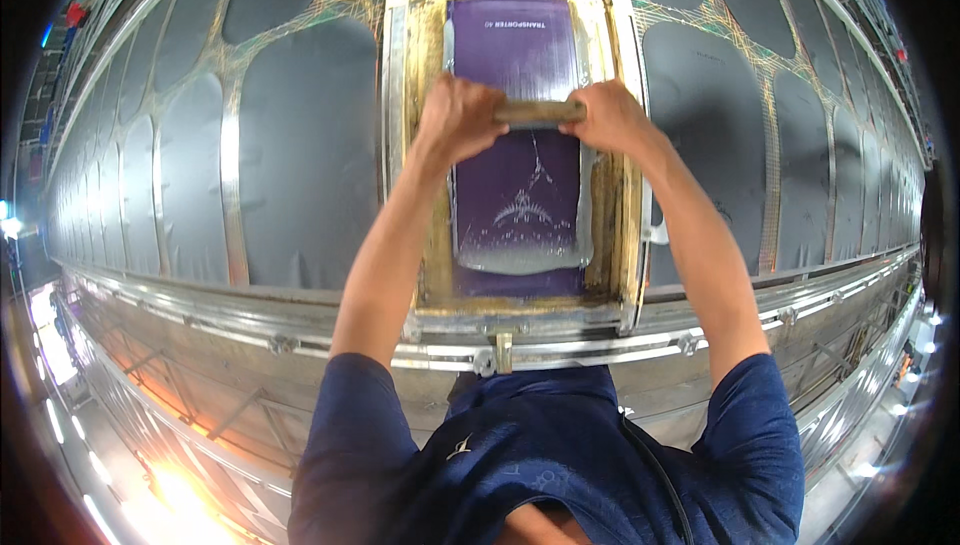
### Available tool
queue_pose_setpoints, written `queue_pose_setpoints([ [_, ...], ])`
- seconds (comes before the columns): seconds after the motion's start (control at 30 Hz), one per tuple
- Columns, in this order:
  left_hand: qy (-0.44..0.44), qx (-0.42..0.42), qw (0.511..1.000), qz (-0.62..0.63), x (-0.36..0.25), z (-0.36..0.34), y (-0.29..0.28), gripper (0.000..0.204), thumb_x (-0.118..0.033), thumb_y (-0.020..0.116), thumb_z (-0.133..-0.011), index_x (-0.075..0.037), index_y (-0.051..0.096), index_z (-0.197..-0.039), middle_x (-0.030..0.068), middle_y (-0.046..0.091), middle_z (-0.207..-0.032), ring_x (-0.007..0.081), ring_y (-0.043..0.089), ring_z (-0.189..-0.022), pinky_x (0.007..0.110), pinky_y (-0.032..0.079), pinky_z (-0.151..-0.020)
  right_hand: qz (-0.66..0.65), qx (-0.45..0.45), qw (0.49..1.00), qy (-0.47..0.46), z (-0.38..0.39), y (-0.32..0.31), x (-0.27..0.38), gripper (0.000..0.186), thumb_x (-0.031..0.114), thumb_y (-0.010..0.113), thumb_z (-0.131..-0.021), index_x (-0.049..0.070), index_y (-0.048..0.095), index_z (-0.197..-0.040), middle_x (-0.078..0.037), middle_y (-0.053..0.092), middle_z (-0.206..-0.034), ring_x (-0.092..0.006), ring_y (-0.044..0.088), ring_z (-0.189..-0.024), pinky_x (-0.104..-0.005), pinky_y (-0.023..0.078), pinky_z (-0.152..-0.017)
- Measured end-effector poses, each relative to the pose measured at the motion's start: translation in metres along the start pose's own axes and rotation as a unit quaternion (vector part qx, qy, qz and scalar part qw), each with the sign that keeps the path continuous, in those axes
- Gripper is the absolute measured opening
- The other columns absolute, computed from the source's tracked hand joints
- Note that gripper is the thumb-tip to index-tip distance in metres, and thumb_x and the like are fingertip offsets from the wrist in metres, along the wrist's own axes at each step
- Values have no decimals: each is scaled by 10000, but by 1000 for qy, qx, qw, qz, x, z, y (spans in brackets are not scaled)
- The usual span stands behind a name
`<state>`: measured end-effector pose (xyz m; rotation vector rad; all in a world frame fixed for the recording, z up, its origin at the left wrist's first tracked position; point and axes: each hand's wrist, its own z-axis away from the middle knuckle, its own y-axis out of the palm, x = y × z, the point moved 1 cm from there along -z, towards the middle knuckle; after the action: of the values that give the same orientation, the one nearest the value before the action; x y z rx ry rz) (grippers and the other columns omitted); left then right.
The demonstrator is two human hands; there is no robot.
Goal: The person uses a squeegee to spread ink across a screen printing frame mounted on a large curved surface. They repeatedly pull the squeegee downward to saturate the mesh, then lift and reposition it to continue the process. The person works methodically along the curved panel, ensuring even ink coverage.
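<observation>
Upper centre, left hand (462, 117) and right hand (612, 115) are gripping the squeegee (540, 112), fingers wrapping both ends, the best hold; likely stiff, light, maybe slick.

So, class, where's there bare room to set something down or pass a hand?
Bare: the left panel, between the patterned strip and the frame; the right panel, beside the right forearm. A hand could probably pass between that and the left forearm, over the lower screen. Crowded: mid-screen, where left hand and right hand grip the handle.
</observation>
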<state>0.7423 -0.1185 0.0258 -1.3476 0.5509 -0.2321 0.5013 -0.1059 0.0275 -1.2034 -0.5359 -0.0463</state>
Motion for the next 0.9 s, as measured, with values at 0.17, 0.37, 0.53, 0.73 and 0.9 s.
queue_pose_setpoints([
  [0.17,36,-56,997,42,-62,149,34,178,-295,826,-753,-157,742,-827,35,712,-747,237,692,-769,387,450,-897,1,-1,1000,-10,136,65,53,279,276,833,-787,61,751,-947,-150,718,-885,-360,673,-946,-464,493,-941],
  [0.37,41,-147,988,33,-90,207,45,197,-247,833,-693,-163,765,-857,-2,732,-851,217,658,-840,403,439,-848,-157,-89,981,-77,185,68,46,438,450,790,-826,75,774,-1053,-171,714,-1062,-358,650,-1051,-439,453,-1022],
  [0.53,44,-109,993,8,-89,207,44,154,-240,800,-709,-150,738,-817,14,700,-854,214,648,-908,402,427,-910,-49,-449,862,230,142,69,-61,350,394,659,-954,75,693,-1095,-163,728,-1032,-387,664,-1015,-460,497,-922],
  [0.73,41,-139,989,7,-86,213,44,162,-162,748,-677,-148,736,-839,5,699,-845,221,660,-868,397,448,-878,-157,-345,889,258,139,73,-79,329,345,637,-977,23,626,-910,-161,684,-885,-360,661,-840,-437,504,-775],
  [0.9,28,-197,977,75,-65,233,28,175,-121,729,-676,-157,741,-847,-24,703,-848,198,672,-858,378,454,-894,-153,-373,886,226,138,34,-38,303,305,664,-968,19,621,-877,-131,660,-821,-312,630,-763,-402,497,-732],
])
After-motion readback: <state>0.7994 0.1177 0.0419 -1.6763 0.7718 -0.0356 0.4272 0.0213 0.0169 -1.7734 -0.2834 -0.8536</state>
